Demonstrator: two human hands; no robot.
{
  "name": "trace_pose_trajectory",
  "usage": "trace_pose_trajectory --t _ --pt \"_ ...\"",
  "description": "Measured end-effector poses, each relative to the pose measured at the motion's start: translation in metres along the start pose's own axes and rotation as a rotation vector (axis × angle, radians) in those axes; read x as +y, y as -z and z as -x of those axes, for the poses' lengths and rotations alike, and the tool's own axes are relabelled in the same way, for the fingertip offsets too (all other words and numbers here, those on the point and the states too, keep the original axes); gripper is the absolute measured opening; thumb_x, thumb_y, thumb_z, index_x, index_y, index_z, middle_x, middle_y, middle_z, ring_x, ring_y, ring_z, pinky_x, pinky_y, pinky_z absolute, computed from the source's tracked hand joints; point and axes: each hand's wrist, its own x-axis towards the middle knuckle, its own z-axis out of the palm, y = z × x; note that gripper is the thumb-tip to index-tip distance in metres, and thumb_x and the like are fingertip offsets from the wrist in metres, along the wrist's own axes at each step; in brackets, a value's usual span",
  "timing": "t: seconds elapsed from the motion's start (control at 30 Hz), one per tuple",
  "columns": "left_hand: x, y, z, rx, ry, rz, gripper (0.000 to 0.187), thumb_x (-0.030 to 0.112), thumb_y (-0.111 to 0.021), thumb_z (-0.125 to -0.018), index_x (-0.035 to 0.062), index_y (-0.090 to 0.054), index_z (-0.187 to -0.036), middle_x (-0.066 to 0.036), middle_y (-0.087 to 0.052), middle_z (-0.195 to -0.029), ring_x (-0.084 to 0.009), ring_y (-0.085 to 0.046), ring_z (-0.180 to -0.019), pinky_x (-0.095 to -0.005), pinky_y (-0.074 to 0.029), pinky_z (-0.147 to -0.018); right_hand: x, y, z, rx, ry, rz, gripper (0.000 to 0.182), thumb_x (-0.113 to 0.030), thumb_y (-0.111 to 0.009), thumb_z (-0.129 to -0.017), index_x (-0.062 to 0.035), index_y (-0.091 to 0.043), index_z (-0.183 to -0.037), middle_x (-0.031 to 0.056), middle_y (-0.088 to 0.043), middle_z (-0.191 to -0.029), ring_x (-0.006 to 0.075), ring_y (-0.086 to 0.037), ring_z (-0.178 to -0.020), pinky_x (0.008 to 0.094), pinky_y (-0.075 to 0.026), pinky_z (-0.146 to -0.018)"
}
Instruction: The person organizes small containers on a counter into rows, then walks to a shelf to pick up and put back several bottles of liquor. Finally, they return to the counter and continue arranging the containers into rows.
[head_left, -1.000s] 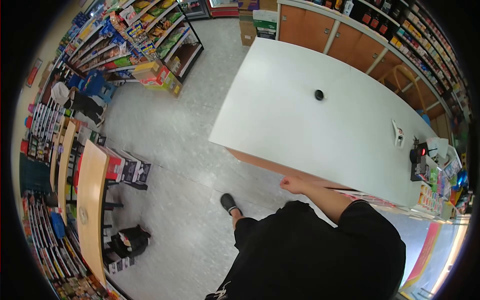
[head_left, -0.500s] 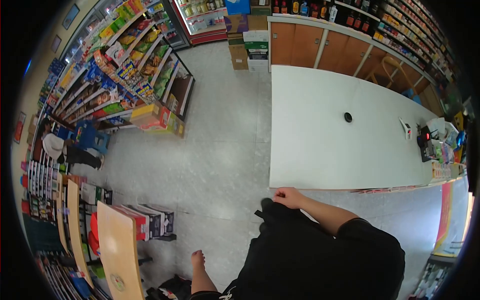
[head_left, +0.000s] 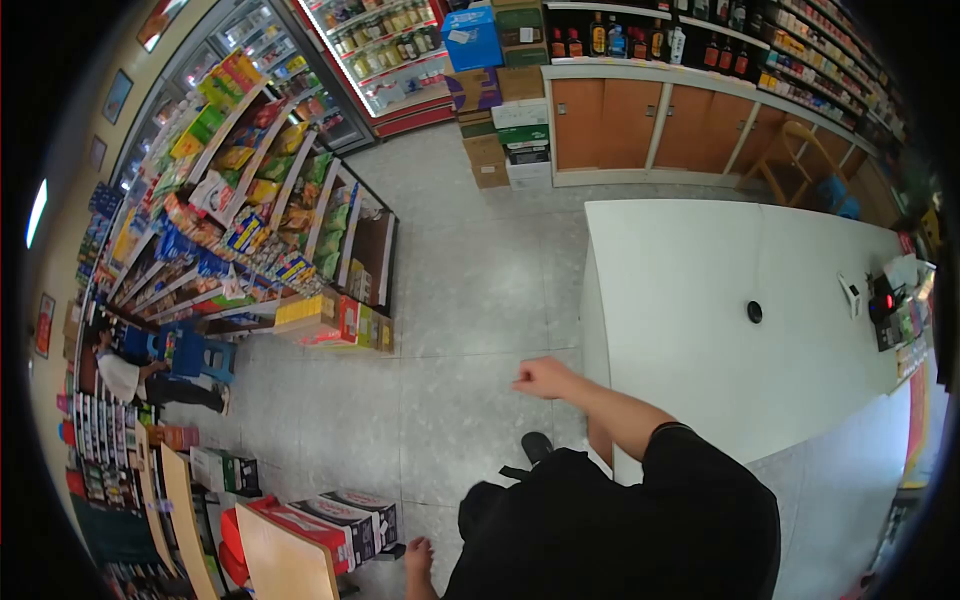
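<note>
My right hand (head_left: 543, 378) is in front of my body, over the grey tile floor and just left of the white counter (head_left: 690, 330). Its fingers are curled in, with nothing seen in them. Low in the view, my left hand (head_left: 420, 555) hangs at my side with loosely closed fingers, and nothing shows in it either. The nearest things to it are stacked cartons (head_left: 350, 525) beside a light wooden panel (head_left: 285, 555). A dark shoe (head_left: 537, 446) shows below my right hand.
A snack shelf (head_left: 270, 200) stands ahead left, with boxes (head_left: 350, 325) at its foot. Stacked cartons (head_left: 520, 120) stand beside a drinks fridge (head_left: 385, 60). A person (head_left: 150, 380) is at far left by blue stools (head_left: 205, 355). A round black object (head_left: 755, 312) lies on the counter.
My right hand has swung forward, away from my body. The counter and shelves have shifted down in view, and the counter also right, as I move and my head tilts up.
</note>
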Motion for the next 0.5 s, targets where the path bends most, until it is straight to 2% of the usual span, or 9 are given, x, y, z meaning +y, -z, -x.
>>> trace_pose_trajectory --t 0.03,0.13,0.23,0.37,0.5 --pt "-0.016 0.02 -0.031 0.023 0.049 0.051 0.035 0.025 -0.062 -0.085 0.0074 -0.06 -0.115 -0.005 -0.064 -0.081 -0.0132 -0.06 -0.069 -0.0306 -0.045 -0.054 -0.015 -0.011 -0.017 -0.025 0.082 -0.038 0.031 -0.038 -0.068 -0.081 -0.0072 -0.062 -0.08 0.0099 -0.066 -0.074 0.0252 -0.063 -0.068 0.0366 -0.048 -0.061" --pt "0.037 -0.004 -0.081 -0.068 -0.019 -0.063 0.035 0.026 -0.061 -0.085 0.0069 -0.06 -0.115 -0.006 -0.064 -0.083 -0.0152 -0.06 -0.071 -0.0317 -0.046 -0.057 -0.066 -0.038 -0.039 -0.154 0.279 -0.211 0.036 -0.043 -0.067 -0.08 -0.0074 -0.061 -0.08 0.0117 -0.064 -0.073 0.0308 -0.062 -0.069 0.04 -0.048 -0.062" --pt "0.093 -0.031 -0.139 -0.167 -0.118 -0.192 0.037 0.028 -0.061 -0.085 0.0061 -0.06 -0.115 -0.008 -0.065 -0.085 -0.0182 -0.061 -0.073 -0.0332 -0.047 -0.061 -0.072 -0.05 -0.045 -0.177 0.306 -0.252 0.032 -0.039 -0.067 -0.083 -0.0079 -0.059 -0.079 0.01 -0.065 -0.074 0.0264 -0.063 -0.069 0.0385 -0.048 -0.061" --pt "0.17 -0.051 -0.204 -0.261 -0.234 -0.355 0.039 0.03 -0.061 -0.086 0.0051 -0.06 -0.115 -0.011 -0.066 -0.088 -0.0223 -0.063 -0.077 -0.0353 -0.049 -0.066 0.017 -0.062 -0.051 -0.166 -0.143 -0.171 0.035 -0.047 -0.064 -0.083 -0.0121 -0.066 -0.09 0.0089 -0.068 -0.083 0.0279 -0.065 -0.077 0.0376 -0.05 -0.068" --pt "0.251 -0.089 -0.291 -0.376 -0.379 -0.528 0.041 0.033 -0.06 -0.086 0.0041 -0.06 -0.115 -0.013 -0.067 -0.091 -0.0263 -0.064 -0.081 -0.0373 -0.05 -0.072 0.058 -0.015 -0.054 -0.1 -0.245 -0.14 0.039 -0.049 -0.064 -0.083 -0.0108 -0.067 -0.092 0.0088 -0.068 -0.085 0.0263 -0.065 -0.08 0.036 -0.051 -0.072"
